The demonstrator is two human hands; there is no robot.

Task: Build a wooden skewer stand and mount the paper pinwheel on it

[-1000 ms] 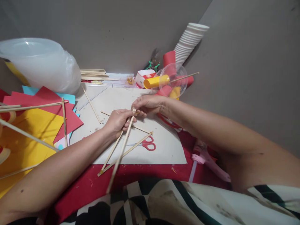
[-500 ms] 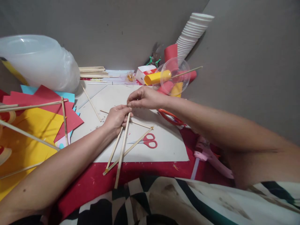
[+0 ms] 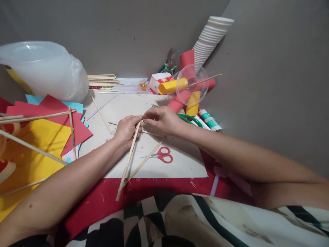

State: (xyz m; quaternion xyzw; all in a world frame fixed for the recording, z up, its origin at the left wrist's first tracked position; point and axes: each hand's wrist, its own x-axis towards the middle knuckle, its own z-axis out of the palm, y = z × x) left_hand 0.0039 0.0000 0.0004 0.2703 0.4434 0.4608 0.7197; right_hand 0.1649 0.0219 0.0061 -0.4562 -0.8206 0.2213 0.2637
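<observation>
My left hand [image 3: 127,131] is closed on a thin wooden stick [image 3: 130,157], its thumb near the stick's far end. The stick slants down toward me over a joined frame of similar sticks [image 3: 146,160], one corner of which is at the right. My right hand [image 3: 163,120] meets the left at the same far end, fingers bent and fingertips pinched there. The contact point is partly hidden by the fingers. Just right of the frame, small red-handled scissors [image 3: 165,154] lie on a white board [image 3: 183,164], their blades partly under a stick.
Coloured paper [image 3: 48,133] and another stick frame [image 3: 71,133] are at the left, beside a bag of plastic containers [image 3: 59,72]. At the back lie more sticks [image 3: 101,80], paper rolls [image 3: 173,85] and stacked cups [image 3: 212,39]. A glue gun [image 3: 218,171] is partly behind my right arm.
My right hand has moved lower and nearer to me, uncovering green handles and a green-white roll. The held stick's near end has swung left and lies over the frame's near corner.
</observation>
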